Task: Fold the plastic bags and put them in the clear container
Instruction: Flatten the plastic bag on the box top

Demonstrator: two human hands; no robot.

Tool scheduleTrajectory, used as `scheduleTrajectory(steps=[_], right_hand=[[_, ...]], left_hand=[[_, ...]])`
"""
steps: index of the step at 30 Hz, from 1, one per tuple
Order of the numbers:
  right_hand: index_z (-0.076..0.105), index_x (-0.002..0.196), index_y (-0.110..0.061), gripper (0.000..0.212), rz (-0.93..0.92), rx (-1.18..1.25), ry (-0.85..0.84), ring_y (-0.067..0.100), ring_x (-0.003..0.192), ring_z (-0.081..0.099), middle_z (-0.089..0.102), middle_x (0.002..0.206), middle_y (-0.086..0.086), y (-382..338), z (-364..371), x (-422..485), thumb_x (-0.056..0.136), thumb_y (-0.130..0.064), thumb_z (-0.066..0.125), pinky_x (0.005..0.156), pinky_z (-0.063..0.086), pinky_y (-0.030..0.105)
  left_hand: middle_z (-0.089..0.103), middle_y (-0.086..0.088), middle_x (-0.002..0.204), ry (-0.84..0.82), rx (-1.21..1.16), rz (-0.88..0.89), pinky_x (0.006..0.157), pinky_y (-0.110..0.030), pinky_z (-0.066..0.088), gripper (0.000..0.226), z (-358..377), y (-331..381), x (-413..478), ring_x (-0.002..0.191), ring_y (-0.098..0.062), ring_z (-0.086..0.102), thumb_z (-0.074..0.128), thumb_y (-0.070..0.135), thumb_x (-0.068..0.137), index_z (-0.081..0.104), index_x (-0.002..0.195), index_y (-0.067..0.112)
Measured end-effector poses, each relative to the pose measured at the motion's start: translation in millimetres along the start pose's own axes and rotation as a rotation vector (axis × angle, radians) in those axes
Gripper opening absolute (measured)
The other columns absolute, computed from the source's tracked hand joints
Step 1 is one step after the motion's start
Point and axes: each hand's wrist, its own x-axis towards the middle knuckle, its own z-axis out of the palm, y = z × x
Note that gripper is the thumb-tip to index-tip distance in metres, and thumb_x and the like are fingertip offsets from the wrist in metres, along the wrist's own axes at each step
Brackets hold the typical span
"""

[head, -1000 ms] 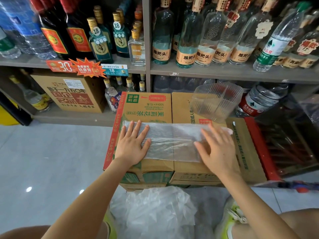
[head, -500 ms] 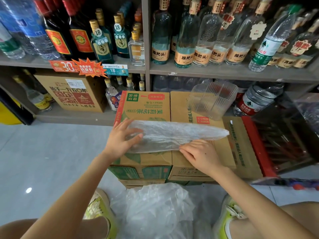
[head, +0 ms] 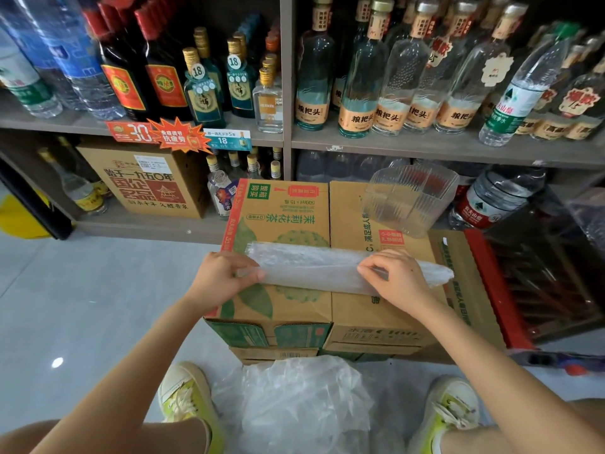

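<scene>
Two hands, left (head: 220, 280) and right (head: 397, 279), pinch a folded bag (head: 330, 269) stretched between them across the boxes' (head: 294, 309) top.

1. I record the plastic bag (head: 314, 270) reduced from a wide flat sheet one second ago to a narrow strip, doubled along its length on the carton (head: 284, 221).
2. Left grip (head: 219, 280): formerly flat, fingers spread on the sheet, then lifting its left end. It is now curled and pinching the strip's left end.
3. Right grip (head: 399, 280): formerly flat on the sheet's right part, then curled at the near edge. It now pinches the strip right of its middle.
4. Both shoes (head: 186, 398) show more fully than before.
</scene>
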Motion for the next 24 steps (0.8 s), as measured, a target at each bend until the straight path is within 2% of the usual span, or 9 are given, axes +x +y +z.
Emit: scheduleTrajectory(steps=[2,5,7,10,15,17,20,22,24], right_hand=[[0.072,0.085,-0.019,0.019,0.083,0.048,-0.074,0.013,0.083,0.063,0.071,0.084,-0.008,6.0,2.7,4.5,0.092,-0.03,0.059,0.084,0.047,0.037],[0.065,0.083,-0.022,0.023,0.179,0.087,-0.108,0.012,0.078,0.062,0.068,0.079,-0.008,10.3,3.5,11.6,0.094,-0.037,0.052,0.078,0.05,0.04],[0.066,0.084,-0.022,0.021,0.21,0.083,-0.089,0.012,0.078,0.063,0.068,0.08,-0.009,10.2,4.2,15.3,0.094,-0.037,0.054,0.077,0.05,0.037],[0.067,0.083,-0.024,0.017,0.284,0.098,-0.046,0.012,0.074,0.064,0.07,0.076,-0.007,11.2,6.3,18.8,0.09,-0.038,0.061,0.073,0.048,0.03],[0.068,0.075,-0.021,0.023,0.363,0.075,-0.021,0.013,0.076,0.061,0.068,0.074,-0.007,13.9,11.1,28.2,0.086,-0.041,0.066,0.071,0.046,0.034],[0.066,0.073,-0.021,0.024,0.376,0.041,-0.022,0.013,0.077,0.059,0.068,0.077,-0.008,12.6,11.6,30.5,0.086,-0.041,0.066,0.071,0.045,0.032],[0.068,0.076,-0.021,0.022,0.377,0.023,-0.007,0.014,0.076,0.058,0.068,0.078,-0.005,9.9,12.2,30.0,0.086,-0.04,0.067,0.069,0.044,0.032],[0.07,0.079,-0.019,0.022,0.372,0.016,0.014,0.016,0.075,0.059,0.069,0.077,-0.003,8.6,13.2,29.0,0.086,-0.039,0.067,0.067,0.044,0.032],[0.072,0.08,-0.018,0.022,0.373,0.009,0.032,0.016,0.074,0.059,0.069,0.077,-0.003,8.8,14.7,28.6,0.086,-0.039,0.067,0.063,0.041,0.03]], left_hand=[[0.056,0.013,0.064,-0.021,-0.018,-0.107,0.061,-0.018,0.036,0.033,3.0,1.2,3.9,0.067,-0.004,0.053,0.062,0.046,0.09,0.066,0.073,0.017],[0.055,-0.003,0.065,-0.003,-0.017,-0.198,0.058,-0.029,0.037,0.043,9.6,2.5,10.1,0.066,-0.017,0.054,0.053,0.045,0.094,0.058,0.077,0.006],[0.052,-0.004,0.062,0.039,0.006,-0.219,0.056,-0.031,0.035,0.045,13.2,5.1,13.6,0.062,-0.018,0.051,0.051,0.045,0.095,0.053,0.075,0.005],[0.058,-0.009,0.064,0.099,0.013,-0.257,0.057,-0.035,0.042,0.049,20.9,6.5,18.7,0.063,-0.025,0.056,0.051,0.048,0.094,0.053,0.074,0.003],[0.047,-0.001,0.056,0.168,0.107,-0.329,0.048,-0.029,0.031,0.048,27.5,10.6,22.0,0.059,-0.028,0.053,0.05,0.05,0.094,0.039,0.065,0.013],[0.052,0.0,0.062,0.172,0.132,-0.37,0.051,-0.029,0.035,0.045,30.1,11.1,22.6,0.065,-0.027,0.055,0.048,0.054,0.093,0.043,0.073,0.015],[0.06,0.002,0.084,0.172,0.122,-0.488,0.064,-0.031,0.039,0.042,28.9,13.2,26.0,0.077,-0.023,0.055,0.052,0.059,0.09,0.049,0.096,0.018],[0.063,0.0,0.095,0.198,-0.02,-0.6,0.07,-0.032,0.041,0.042,24.1,12.3,26.6,0.085,-0.024,0.057,0.057,0.056,0.088,0.054,0.102,0.017],[0.065,-0.003,0.101,0.3,-0.101,-0.657,0.077,-0.036,0.044,0.036,18.5,13.6,21.8,0.091,-0.029,0.06,0.06,0.046,0.089,0.055,0.106,0.015]])
